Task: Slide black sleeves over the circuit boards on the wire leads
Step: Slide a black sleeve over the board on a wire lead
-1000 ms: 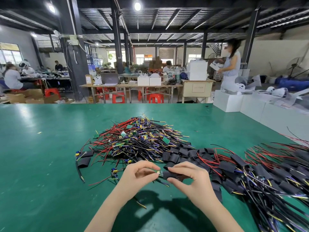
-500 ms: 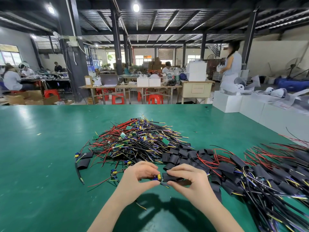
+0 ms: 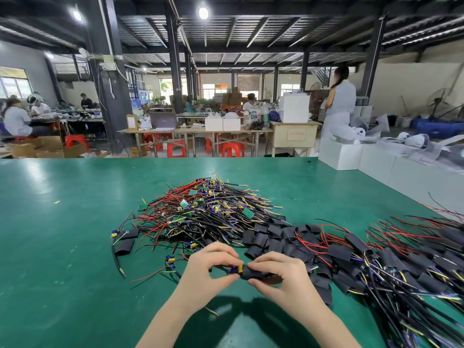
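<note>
A black sleeve (image 3: 253, 272) sits between the person's two hands, held just above the green table (image 3: 62, 247) near its front edge, and out of its left end pokes the small circuit board (image 3: 237, 269) with its blue and yellow parts. The right hand (image 3: 281, 277) pinches the sleeve between thumb and fingers, while the left hand (image 3: 208, 268) pinches the exposed end of the board, fingertips of both hands almost meeting. Just behind the hands lies a row of loose black sleeves (image 3: 273, 237), flattened and piled against each other. Farther back is a heap of bare wire leads (image 3: 206, 212), red, black, yellow and purple, with little green boards scattered through it. To the right spreads a bundle of finished leads (image 3: 391, 257), their boards already covered in black. On the left, apart from the heap, two sleeves (image 3: 125, 241) lie beside a stray lead. White boxes (image 3: 376, 159) stand along the table's far right edge, and beyond them a standing person (image 3: 339, 106) faces away, with red stools (image 3: 232, 149) under a long workbench behind.
</note>
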{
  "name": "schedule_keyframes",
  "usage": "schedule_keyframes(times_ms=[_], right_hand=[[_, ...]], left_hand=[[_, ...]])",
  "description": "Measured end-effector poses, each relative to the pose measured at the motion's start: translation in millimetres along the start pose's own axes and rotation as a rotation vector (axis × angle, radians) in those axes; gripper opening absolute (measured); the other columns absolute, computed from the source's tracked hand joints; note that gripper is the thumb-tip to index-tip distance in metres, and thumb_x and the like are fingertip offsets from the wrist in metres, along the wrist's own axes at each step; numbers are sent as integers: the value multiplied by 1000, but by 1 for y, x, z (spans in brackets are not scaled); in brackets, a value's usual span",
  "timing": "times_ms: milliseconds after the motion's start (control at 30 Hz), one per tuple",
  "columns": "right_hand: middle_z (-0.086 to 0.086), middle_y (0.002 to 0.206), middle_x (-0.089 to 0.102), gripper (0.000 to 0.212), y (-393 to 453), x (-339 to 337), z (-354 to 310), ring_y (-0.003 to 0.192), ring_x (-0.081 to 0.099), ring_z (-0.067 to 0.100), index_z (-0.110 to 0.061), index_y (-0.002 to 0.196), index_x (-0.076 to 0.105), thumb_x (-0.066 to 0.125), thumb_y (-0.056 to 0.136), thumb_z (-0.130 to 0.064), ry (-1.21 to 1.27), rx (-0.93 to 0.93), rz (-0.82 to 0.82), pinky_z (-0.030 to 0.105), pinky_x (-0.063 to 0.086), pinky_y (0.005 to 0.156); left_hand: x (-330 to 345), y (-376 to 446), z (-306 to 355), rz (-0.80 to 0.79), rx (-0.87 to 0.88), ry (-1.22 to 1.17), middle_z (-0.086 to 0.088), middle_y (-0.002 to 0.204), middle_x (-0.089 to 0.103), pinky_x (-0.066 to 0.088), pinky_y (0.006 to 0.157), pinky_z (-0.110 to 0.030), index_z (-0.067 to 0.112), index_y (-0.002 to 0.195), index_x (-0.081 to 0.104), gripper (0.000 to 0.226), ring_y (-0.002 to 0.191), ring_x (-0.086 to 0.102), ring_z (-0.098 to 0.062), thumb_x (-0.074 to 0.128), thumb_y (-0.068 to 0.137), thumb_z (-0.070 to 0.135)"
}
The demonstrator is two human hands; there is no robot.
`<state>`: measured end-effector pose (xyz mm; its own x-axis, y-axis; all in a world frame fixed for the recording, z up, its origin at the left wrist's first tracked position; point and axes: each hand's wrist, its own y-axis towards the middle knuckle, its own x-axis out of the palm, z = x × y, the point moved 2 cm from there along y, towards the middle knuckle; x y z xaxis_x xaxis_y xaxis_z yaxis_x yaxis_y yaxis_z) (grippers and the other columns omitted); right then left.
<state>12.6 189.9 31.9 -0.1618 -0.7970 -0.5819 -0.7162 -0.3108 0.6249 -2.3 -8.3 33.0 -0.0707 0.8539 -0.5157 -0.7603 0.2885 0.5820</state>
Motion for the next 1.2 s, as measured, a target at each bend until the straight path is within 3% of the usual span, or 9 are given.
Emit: schedule_keyframes(times_ms=[167,267,367,467,567,700,967,1200], right_hand=[[-12,95,68,22,0,2,-1,83,63,-3,-19,96,76,80,74,-19,-14,-15,25,16,51,77],[-11,97,67,25,0,3,-2,84,61,-3,-20,98,74,80,74,-18,-36,-38,28,18,53,75],[-16,97,67,37,-2,2,-3,88,60,4,-25,105,73,79,71,-38,-244,-55,0,21,54,71],[-22,84,66,47,0,0,-4,80,59,9,-31,101,73,79,62,-56,-456,-41,-34,18,51,59],[-15,75,64,43,-1,2,-1,73,60,13,-26,97,74,85,60,-45,-441,-12,-53,20,50,56],[-8,81,65,35,-2,4,3,70,60,12,-21,100,73,83,67,-28,-299,55,-63,23,50,65],[-9,80,64,25,1,5,5,64,57,4,-20,91,74,80,66,-16,-150,132,-8,27,52,68],[-3,78,65,23,1,11,3,70,58,10,-22,87,75,75,66,-14,-164,203,-65,33,49,71]], left_hand=[[-6,-2,-6,-104,-142,71,22,95,70,50,87,-24,36,95,73,24,97,64,1,80,76,23],[-6,-3,-8,-129,-194,59,24,87,70,51,86,-33,29,89,71,17,87,67,1,79,77,21],[-6,-2,-7,-137,-175,67,22,86,71,51,86,-33,29,87,71,15,87,67,0,80,76,24],[-6,-2,-8,-119,-153,93,28,89,69,50,84,-30,35,88,72,16,90,65,2,79,77,27],[-3,-3,-9,-92,-120,164,33,91,67,40,91,-26,38,92,72,17,92,60,4,79,78,31],[-2,-4,-11,-103,-84,217,19,83,68,32,91,-22,34,93,73,14,84,57,-3,77,79,36],[1,-4,-11,-159,-86,174,18,80,64,36,89,-25,34,94,73,15,84,54,-3,72,83,43],[-1,-3,-2,-85,0,184,17,80,65,42,83,-27,26,89,74,16,82,54,-3,80,75,21]])
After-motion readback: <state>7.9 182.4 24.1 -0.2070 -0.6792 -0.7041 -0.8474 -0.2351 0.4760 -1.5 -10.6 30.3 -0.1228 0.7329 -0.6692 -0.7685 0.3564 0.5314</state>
